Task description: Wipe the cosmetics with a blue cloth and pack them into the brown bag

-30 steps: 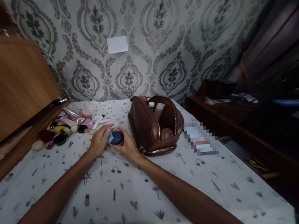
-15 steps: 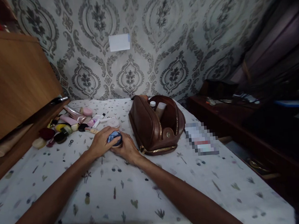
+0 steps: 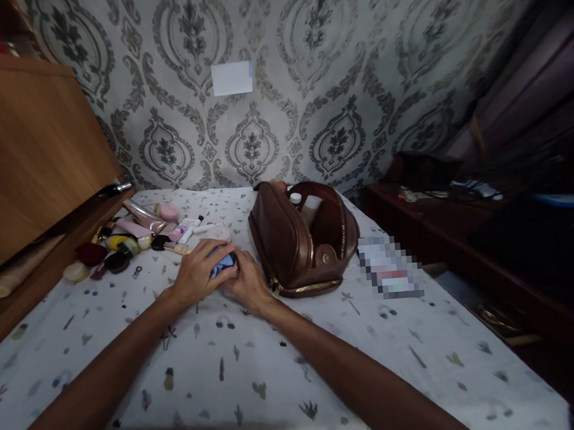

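Observation:
My left hand is closed on a crumpled light-blue cloth, pressing it onto a small round container with a dark rim. Most of that container is covered by the cloth and fingers, so its exact kind does not show. From the other side my right hand is wrapped round the container. To the right of my hands stands a brown leather toiletry bag, unzipped, with a white-capped bottle and a pale tube inside.
At left lie several cosmetics, including a pink tube, a dark red puff and a makeup brush. A blurred-out packet sits right of the bag. A wooden cabinet borders the left; a dark red desk borders the right.
The cloth and my left fingers have shifted over the container, hiding more of its dark rim. Both hands stay together in nearly the same spot; the view has moved slightly.

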Demonstrator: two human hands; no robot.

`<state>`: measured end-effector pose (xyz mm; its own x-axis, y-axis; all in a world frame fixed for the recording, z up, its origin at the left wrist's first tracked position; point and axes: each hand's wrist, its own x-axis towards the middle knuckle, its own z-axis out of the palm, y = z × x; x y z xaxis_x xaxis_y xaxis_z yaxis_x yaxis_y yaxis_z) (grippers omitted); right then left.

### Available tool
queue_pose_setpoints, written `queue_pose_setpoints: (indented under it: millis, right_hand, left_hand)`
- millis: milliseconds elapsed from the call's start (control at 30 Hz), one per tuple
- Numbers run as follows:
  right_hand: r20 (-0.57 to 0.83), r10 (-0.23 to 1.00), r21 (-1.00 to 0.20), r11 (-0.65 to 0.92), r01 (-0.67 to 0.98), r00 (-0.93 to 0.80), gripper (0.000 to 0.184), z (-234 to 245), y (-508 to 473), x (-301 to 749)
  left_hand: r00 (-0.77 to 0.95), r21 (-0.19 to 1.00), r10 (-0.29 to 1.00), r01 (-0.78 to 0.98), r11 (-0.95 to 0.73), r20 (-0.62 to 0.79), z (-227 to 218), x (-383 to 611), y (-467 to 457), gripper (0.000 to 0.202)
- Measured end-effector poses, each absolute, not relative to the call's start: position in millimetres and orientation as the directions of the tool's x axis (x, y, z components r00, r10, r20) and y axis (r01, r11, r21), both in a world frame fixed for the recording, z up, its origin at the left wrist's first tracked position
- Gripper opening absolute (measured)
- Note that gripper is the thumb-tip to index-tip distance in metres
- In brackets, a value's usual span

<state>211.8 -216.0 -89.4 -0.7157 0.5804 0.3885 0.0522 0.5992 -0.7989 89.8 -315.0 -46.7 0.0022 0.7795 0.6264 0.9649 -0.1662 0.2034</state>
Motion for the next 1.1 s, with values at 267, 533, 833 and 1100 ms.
queue_pose_setpoints:
  millis: [267, 533, 833, 1100]
  right_hand:
    - [0.456, 0.517, -0.619, 0.769, 0.160, -0.725, 0.046, -91.2, -219.5, 212.3]
    - [0.481, 0.450, -0.572, 0.812, 0.120, -0.753, 0.058, -85.1, -224.1, 216.8]
    - [0.354, 0.641, -0.814, 0.570, 0.113, -0.681, 0.056, -88.0, -208.4, 210.5]
    - [0.354, 0.638, -0.785, 0.601, 0.154, -0.683, 0.052, -85.0, -210.1, 214.5]
  left_hand:
    - [-0.043, 0.275, 0.832, 0.952, -0.134, 0.553, -42.7, 94.5, -314.6, 0.042]
    - [-0.355, 0.706, 0.858, 0.708, -0.012, 0.371, -47.1, 73.8, -307.2, 0.045]
    - [-0.206, 0.743, 0.914, 0.655, -0.138, 0.350, -47.1, 69.0, -309.8, 0.043]
    - [-0.101, 0.583, 0.919, 0.798, -0.154, 0.381, -48.7, 69.0, -312.6, 0.045]
